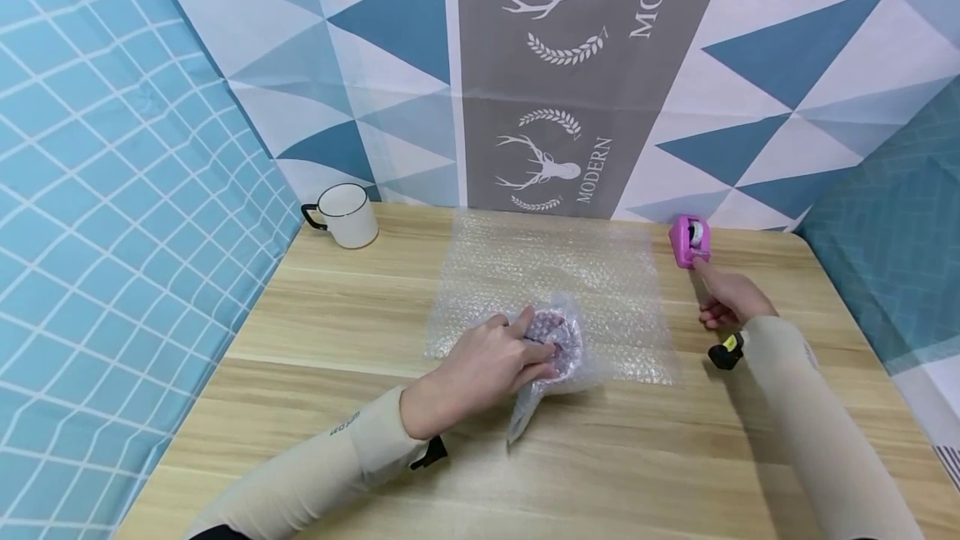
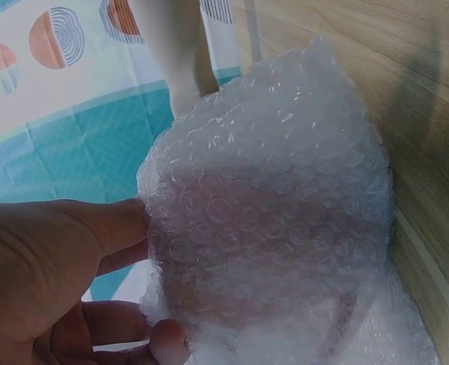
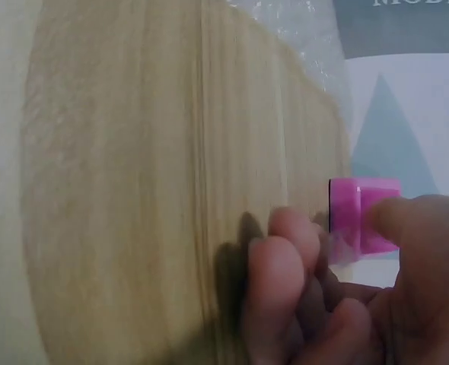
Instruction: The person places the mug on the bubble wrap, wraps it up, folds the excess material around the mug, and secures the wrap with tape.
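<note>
A bubble-wrapped bundle (image 1: 561,338) with a round rim and pinkish contents stands on the table, on the near part of a bubble wrap sheet (image 1: 540,257). My left hand (image 1: 498,357) holds it from the left, fingers over its top. In the left wrist view, thumb and fingertips grip the edge of the wrapped bundle (image 2: 262,220); what is inside is blurred by the bubbles. At the far right, my right hand (image 1: 727,294) touches the near end of a pink tape dispenser (image 1: 688,238) with one digit. The right wrist view shows the other fingers loosely bent and apart from the dispenser (image 3: 348,205).
A white mug (image 1: 349,219) with a dark rim and handle stands at the back left of the wooden table (image 1: 337,307). A patterned cloth (image 1: 397,40) hangs behind the table's back edge, with blue grid cloth (image 1: 112,148) along the left side.
</note>
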The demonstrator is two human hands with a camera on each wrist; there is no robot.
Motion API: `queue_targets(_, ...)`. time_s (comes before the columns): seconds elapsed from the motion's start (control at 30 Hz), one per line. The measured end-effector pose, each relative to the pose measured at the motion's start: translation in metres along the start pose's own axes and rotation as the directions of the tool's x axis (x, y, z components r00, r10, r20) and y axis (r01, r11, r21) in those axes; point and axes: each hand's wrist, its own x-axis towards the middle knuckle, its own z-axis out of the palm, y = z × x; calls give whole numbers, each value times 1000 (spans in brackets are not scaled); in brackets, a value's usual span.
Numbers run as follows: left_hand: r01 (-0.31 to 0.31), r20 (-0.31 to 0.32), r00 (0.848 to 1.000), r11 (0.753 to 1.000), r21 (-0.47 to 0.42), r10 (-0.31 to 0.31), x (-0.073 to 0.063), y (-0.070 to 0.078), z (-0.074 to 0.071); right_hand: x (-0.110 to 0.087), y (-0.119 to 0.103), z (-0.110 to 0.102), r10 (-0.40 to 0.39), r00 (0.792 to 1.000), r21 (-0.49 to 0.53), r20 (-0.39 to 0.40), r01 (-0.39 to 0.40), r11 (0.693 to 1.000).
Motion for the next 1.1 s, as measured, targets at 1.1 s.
queue_targets(1.1,28,32,999,998,-51,-26,1,3,-3,-34,-27,35,-254,951,323,175,188,928)
